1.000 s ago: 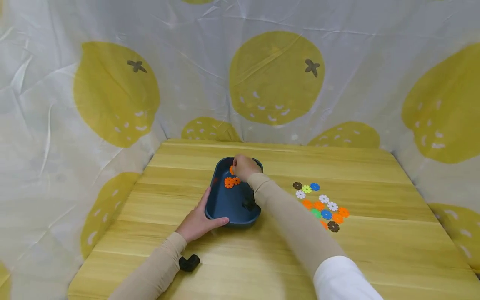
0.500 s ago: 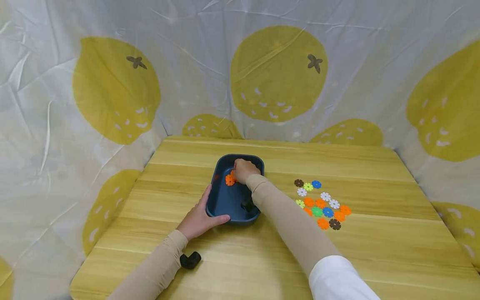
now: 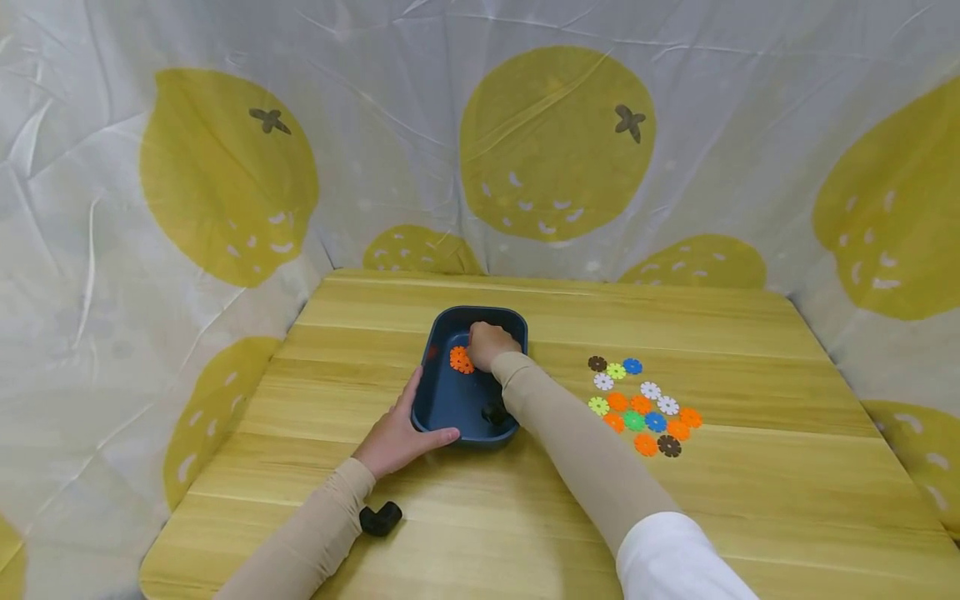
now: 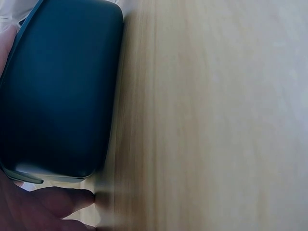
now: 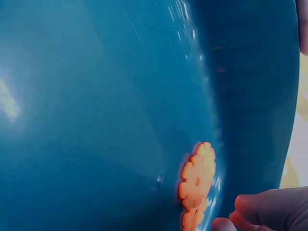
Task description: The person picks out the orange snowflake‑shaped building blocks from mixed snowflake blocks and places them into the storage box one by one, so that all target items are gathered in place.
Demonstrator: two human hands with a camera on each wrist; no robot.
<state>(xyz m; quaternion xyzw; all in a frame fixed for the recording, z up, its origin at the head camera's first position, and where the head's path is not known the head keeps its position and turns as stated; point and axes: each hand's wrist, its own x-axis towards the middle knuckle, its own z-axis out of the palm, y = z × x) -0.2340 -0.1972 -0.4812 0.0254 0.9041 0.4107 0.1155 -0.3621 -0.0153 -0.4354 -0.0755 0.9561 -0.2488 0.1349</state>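
Observation:
A dark blue plastic tray (image 3: 450, 408) lies on the wooden table. My left hand (image 3: 393, 440) grips its near left corner, thumb along the near rim and fingers against the left side. In the left wrist view, fingers (image 4: 62, 201) show below the tray wall (image 4: 62, 96). My right hand (image 3: 491, 343) is inside the tray toward its far end. Flat orange snowflake discs (image 3: 461, 359) overlap on the tray floor beside its fingers. The right wrist view shows the discs (image 5: 196, 180) near the fingertips (image 5: 248, 204), with none visible between them; the lower part is cut off.
On the table right of the tray lie loose snowflake discs in orange, white (image 3: 650, 390), blue (image 3: 656, 422), green (image 3: 633, 421), yellow-green (image 3: 597, 407) and brown (image 3: 669, 446). A lemon-print curtain (image 3: 555, 142) surrounds the table (image 3: 787, 500). Black devices sit at both wrists.
The orange disc at my right fingers has come down and nearer to the other orange discs, which now lie bunched. My left hand stays on the tray; the view has tilted slightly.

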